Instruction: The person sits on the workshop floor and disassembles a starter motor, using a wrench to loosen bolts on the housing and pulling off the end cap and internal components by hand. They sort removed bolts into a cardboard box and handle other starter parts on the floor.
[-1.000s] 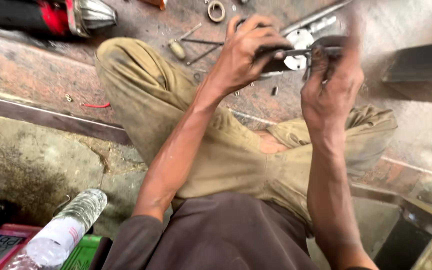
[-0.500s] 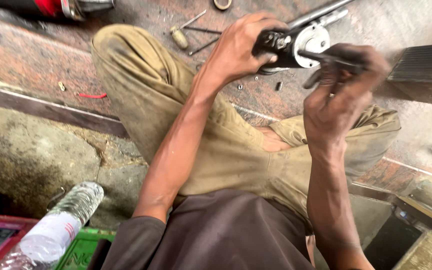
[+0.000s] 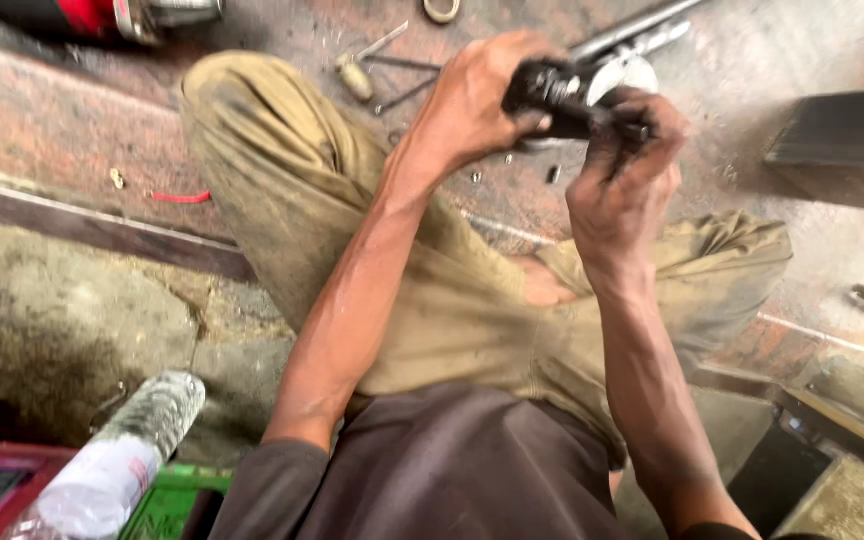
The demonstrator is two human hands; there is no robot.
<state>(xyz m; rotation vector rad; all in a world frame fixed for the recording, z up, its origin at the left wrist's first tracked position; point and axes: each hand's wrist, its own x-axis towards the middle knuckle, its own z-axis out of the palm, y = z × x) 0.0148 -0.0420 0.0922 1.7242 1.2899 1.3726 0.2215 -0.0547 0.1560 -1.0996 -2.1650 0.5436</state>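
- The left hand has its fingers wrapped closed around a black mechanical part, gripping it from the left, thumb on the near side.
- The right hand meets the same part from the near right; its blackened fingers are curled shut over the part's right end, where a thin dark rod-like piece sticks out. Whether they pinch that piece or a separate tool, I cannot tell.
- So the black part sits between the two hands, held up off the floor, far from the body and in front of the knees.
- Just behind the part, partly hidden by it, lies a round pale metal disc, and a long grey metal bar runs off to the far right.
- On the reddish floor left of the hands lie a screwdriver with a pale handle and a thin dark tool; a metal ring sits at the far edge.
- Small screws or bits are scattered on the floor just under the hands.
- The person sits cross-legged in dirty olive trousers.
- Farther out: a dark box-shaped block at the right, a red scrap at the left, and a clear plastic bottle at the near left.
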